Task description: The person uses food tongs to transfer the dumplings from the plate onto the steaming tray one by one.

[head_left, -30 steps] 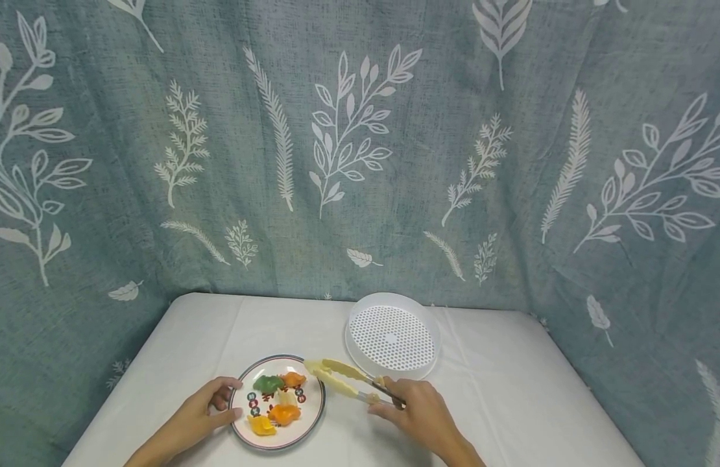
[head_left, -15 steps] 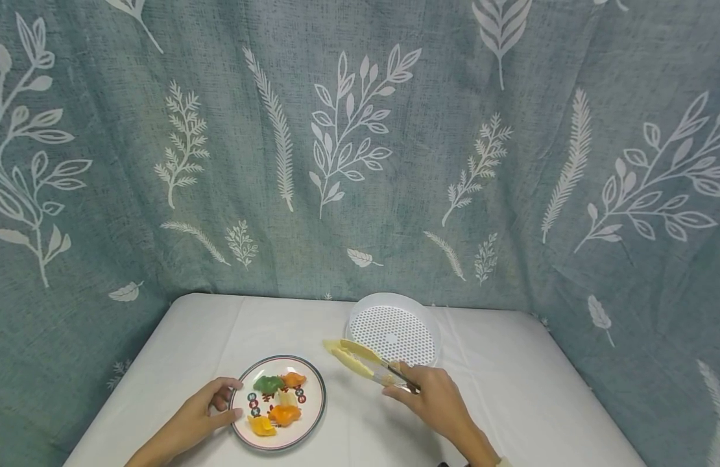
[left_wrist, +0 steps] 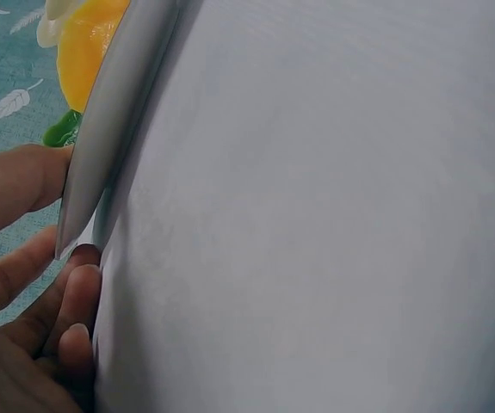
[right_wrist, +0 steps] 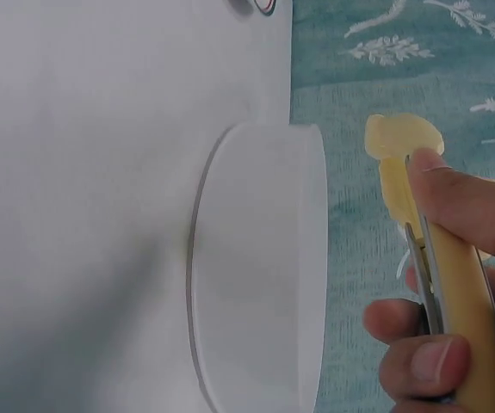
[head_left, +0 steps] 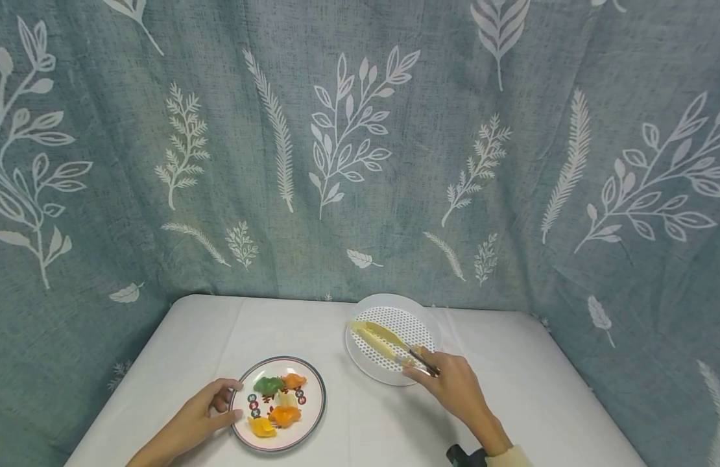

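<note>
My left hand (head_left: 199, 415) holds the left rim of a round plate (head_left: 310, 421), thumb on one side and fingers on the other; the left wrist view shows the fingers curled under the plate's edge. On the plate lie several dumpling-like pieces: green (head_left: 269, 386), orange (head_left: 285, 416), yellow (head_left: 262, 427) and a pale one. In my right hand (head_left: 453, 383) are yellow-tipped tongs (head_left: 386, 337), gripped between thumb and fingers. A pale yellow piece (right_wrist: 406, 135) shows at their tip in the right wrist view. The tips are over the white perforated steamer basket (head_left: 366, 370).
A white cloth covers the table (head_left: 541, 389). Behind it hangs a green-blue leaf-patterned curtain (head_left: 360, 162), which also runs along both sides. A dark device (head_left: 466, 456) sits at my right wrist, beside a cream sleeve (head_left: 508, 457).
My right hand has carried the tongs from the plate's right edge rightward and away from me, over the basket. My left hand and the plate have stayed in place.
</note>
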Demonstrator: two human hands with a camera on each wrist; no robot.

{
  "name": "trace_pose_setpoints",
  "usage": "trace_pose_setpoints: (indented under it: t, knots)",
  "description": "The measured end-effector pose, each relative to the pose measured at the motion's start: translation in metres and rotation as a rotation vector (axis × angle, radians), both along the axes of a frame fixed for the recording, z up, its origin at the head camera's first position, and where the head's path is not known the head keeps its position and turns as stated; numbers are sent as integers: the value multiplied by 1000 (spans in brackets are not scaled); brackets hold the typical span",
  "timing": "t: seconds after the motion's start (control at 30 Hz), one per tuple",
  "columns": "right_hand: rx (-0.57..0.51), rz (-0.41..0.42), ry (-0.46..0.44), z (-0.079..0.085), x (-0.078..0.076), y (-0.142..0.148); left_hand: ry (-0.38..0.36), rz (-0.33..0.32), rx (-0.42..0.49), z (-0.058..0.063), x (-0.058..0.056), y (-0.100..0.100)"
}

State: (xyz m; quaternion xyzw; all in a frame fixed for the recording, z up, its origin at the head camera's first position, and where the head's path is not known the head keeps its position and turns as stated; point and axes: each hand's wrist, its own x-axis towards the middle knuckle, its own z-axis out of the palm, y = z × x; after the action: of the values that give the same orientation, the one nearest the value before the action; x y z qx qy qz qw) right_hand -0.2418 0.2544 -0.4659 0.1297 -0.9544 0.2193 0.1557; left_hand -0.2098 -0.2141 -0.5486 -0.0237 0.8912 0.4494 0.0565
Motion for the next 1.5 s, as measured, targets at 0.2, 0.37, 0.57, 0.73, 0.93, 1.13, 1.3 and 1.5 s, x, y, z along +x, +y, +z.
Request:
trace_pose_setpoints:
  t: [0.2,0.37,0.57,0.73,0.93,1.13,1.3,1.5]
  knots:
    - [21,-43,-10,-2,-10,12,-1,-5,9,2,1,-1]
    - [35,-75,-17,-5,-20,22,2,0,1,1,0,0]
    - [35,-102,-16,-9,-29,33,14,-1,0,0,0,-1]
    - [38,-119,-33,-13,-36,42,16,-1,-8,0,0,-1]
    - [52,-136,-50,-15,-43,51,11,3,-17,0,0,0]
    - [61,-158,-80,-19,-52,60,13,3,-22,2,1,1]
    - [74,-180,-113,-22,-57,63,9,6,-23,2,1,1]
    - [81,-178,-133,-21,-65,62,12,5,-29,1,0,0]
